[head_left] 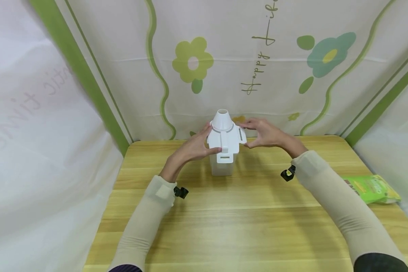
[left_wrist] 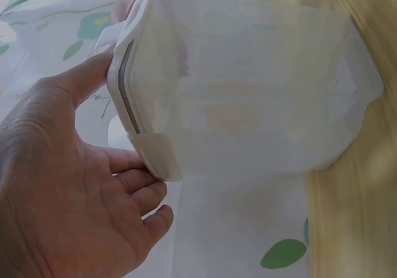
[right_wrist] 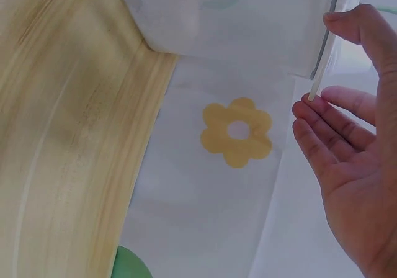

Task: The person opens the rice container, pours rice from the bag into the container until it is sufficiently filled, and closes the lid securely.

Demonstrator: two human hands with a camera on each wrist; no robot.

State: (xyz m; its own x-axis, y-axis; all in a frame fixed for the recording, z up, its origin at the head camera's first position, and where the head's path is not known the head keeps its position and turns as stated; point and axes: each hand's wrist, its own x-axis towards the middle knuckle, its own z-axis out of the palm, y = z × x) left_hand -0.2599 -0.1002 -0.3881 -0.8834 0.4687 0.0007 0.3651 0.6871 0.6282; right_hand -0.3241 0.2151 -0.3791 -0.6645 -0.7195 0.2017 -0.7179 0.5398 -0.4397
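A tall translucent plastic container (left_wrist: 248, 92) stands upright on the wooden table, its white lid (head_left: 215, 139) topped by a cone-shaped piece (head_left: 222, 121) with an open end. My left hand (head_left: 195, 146) grips the lid, its thumb over the front part and its fingers along the left side. There, in the left wrist view, a side latch (left_wrist: 159, 157) is folded down by the fingertips. On the other side my right hand (head_left: 266, 133) holds the right latch (head_left: 242, 135), which sticks outward, between thumb and fingers. The front latch (head_left: 225, 158) also juts out from the lid.
A green snack-like packet (head_left: 374, 189) lies at the table's right side, partly behind the right sleeve. Just behind the container hangs a printed cloth wall (head_left: 122, 68), with more cloth at both sides. The wooden table (head_left: 238, 226) extends toward me.
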